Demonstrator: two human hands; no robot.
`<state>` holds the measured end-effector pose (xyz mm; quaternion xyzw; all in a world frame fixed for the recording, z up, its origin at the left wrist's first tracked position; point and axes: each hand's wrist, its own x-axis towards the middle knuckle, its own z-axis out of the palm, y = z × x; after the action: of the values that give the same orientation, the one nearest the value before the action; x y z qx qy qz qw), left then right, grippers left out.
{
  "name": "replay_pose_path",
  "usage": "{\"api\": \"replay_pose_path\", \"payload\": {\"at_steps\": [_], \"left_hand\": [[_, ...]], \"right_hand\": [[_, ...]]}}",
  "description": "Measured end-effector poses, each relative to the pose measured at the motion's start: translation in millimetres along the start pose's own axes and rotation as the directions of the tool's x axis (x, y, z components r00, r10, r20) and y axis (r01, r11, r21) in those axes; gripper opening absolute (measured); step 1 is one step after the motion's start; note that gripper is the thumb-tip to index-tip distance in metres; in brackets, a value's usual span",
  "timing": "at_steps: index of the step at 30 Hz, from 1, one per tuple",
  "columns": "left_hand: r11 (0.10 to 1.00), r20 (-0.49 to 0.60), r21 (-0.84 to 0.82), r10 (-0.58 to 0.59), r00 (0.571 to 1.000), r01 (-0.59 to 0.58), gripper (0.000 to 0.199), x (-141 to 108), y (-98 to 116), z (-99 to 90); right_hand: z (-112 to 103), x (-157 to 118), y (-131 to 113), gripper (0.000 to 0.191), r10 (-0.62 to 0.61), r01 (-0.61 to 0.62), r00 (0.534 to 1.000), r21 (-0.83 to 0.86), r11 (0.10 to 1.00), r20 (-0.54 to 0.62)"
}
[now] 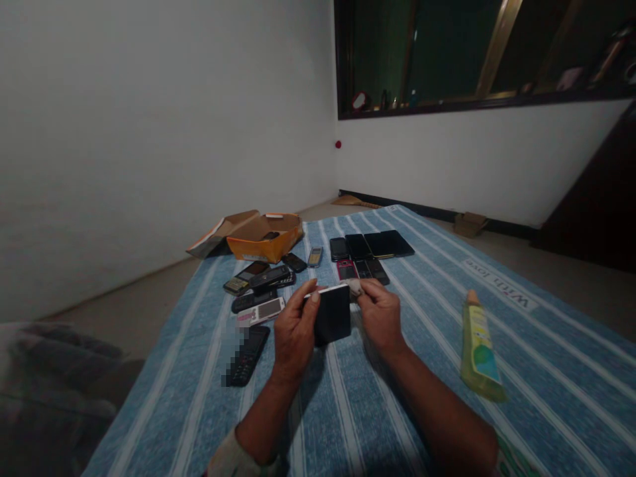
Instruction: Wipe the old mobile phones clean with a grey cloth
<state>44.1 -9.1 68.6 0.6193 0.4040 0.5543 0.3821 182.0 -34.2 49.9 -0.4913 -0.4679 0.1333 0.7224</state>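
In front of me, my left hand [292, 334] is closed round the left edge of a black smartphone [334, 317], thumb on its front, holding it up off the bed. At the phone's upper right edge, my right hand [381, 317] pinches a small greyish-white cloth [354, 287]. Just left of my hands lie several old mobile phones, among them a white phone [263, 310] and a black keypad phone [251, 356]. Beyond the held phone, a red phone [346, 269] and a black slab phone [358, 246] lie in rows with others.
An open orange cardboard box [263, 248] stands at the far left with something dark inside. To the right, a bottle of yellow-green liquid [481, 351] lies on the blue striped cover [427, 311]. White walls and a window [437, 53] rise behind.
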Motion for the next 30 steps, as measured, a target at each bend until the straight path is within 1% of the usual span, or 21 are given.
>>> {"api": "replay_pose_path", "payload": {"at_steps": [2, 4, 6, 10, 12, 15, 19, 21, 22, 24, 26, 28, 30], "left_hand": [[0.998, 0.013, 0.021, 0.057, 0.998, -0.057, 0.037, 5, 6, 1.8], [0.986, 0.073, 0.085, 0.139, 0.988, -0.145, 0.027, 8, 10, 1.9], [0.968, 0.129, 0.138, 0.193, 0.973, -0.210, 0.023, 11, 12, 0.7], [0.956, 0.158, 0.165, 0.219, 0.963, -0.244, 0.023, 11, 12, -2.4], [0.956, 0.166, 0.165, 0.217, 0.962, -0.244, 0.023, 12, 11, -2.8], [0.960, 0.152, 0.165, 0.203, 0.967, -0.227, 0.023, 14, 8, -3.3], [0.960, 0.123, 0.184, 0.189, 0.974, -0.210, 0.023, 16, 4, -6.9], [0.959, 0.113, 0.193, 0.186, 0.976, -0.206, 0.024, 16, 3, -8.9], [0.959, 0.110, 0.194, 0.187, 0.976, -0.205, 0.024, 15, 3, -9.5], [0.959, 0.109, 0.193, 0.188, 0.976, -0.207, 0.025, 12, 5, -9.9], [0.959, 0.111, 0.193, 0.188, 0.976, -0.206, 0.025, 9, 8, -9.4], [0.960, 0.110, 0.194, 0.186, 0.976, -0.204, 0.026, 6, 10, -8.6], [0.958, 0.103, 0.198, 0.188, 0.977, -0.205, 0.026, 4, 13, -7.8]], "right_hand": [[2, -1, -1, 0.025, -0.022, 0.022, 1.000, -0.011, 1.000, -0.010], [3, -2, -3, 0.027, -0.048, 0.047, 0.999, -0.025, 0.999, -0.021], [4, -4, -5, 0.029, -0.082, 0.081, 0.997, -0.043, 0.996, -0.016], [4, -6, -8, 0.034, -0.199, 0.202, 0.979, -0.103, 0.974, 0.031], [2, -8, -6, 0.034, -0.230, 0.236, 0.971, -0.144, 0.961, 0.056], [-1, -15, 7, 0.033, -0.211, 0.234, 0.969, -0.212, 0.949, 0.126], [-2, -33, 37, 0.028, -0.182, 0.241, 0.961, -0.307, 0.921, 0.208], [-2, -38, 47, 0.024, -0.139, 0.213, 0.961, -0.323, 0.922, 0.238], [-2, -39, 49, 0.022, -0.103, 0.179, 0.965, -0.317, 0.931, 0.243], [0, -34, 42, 0.022, -0.028, 0.091, 0.975, -0.282, 0.955, 0.220], [2, -25, 26, 0.023, 0.011, 0.026, 0.986, -0.221, 0.975, 0.164], [5, -16, 8, 0.024, -0.022, 0.042, 0.992, -0.157, 0.987, 0.125], [8, -11, -4, 0.025, -0.060, 0.072, 0.994, -0.134, 0.988, 0.095]]}}
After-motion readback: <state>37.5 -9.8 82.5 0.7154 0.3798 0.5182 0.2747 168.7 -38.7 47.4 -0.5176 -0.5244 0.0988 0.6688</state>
